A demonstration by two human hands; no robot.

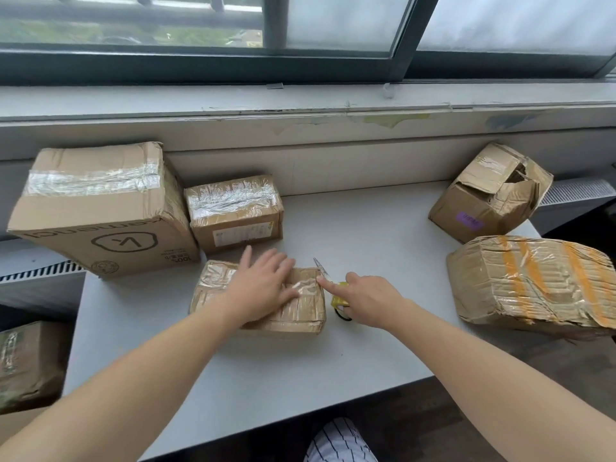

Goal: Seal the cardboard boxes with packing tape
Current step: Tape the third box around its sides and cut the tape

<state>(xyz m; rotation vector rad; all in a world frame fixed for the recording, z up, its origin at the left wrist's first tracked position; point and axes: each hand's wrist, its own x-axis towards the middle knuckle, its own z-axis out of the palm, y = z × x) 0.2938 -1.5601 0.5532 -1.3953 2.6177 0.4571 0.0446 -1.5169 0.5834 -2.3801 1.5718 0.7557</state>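
At the lower left edge of the frame a taped box (26, 361) sits below table level, partly cut off. Above it, at the upper left of the white table (366, 221), stands a large box (100, 211) with a clear band across its top. A medium box (235, 215) wrapped in crinkled film is just beside it on its right. In front of these, at the middle of the frame, lies the small box (296, 315) you are working on. Its long axis runs left to right across the picture, and its top faces up under shiny clear tape (305, 288). Your left hand (263, 285) comes in from the lower left on a straight forearm and lies palm down on that top. Its fingers (247, 258) are straight and spread, holding nothing, and they cover the middle of the lid and reach past its far edge. Just right of the box, scissors (321, 266) point their blades away from you and slightly left. Your right hand (370, 298) enters from the lower right. Its index finger (328, 285) is stretched leftward, with the tip touching the box's upper right corner. The other fingers curl over a yellow piece (338, 293) with a black loop, and you cannot tell whether they grip it. Farther right, a torn box (483, 201) with a purple label stands at the table's far corner. A crumpled box (533, 281) striped with orange tape lies in front of it.
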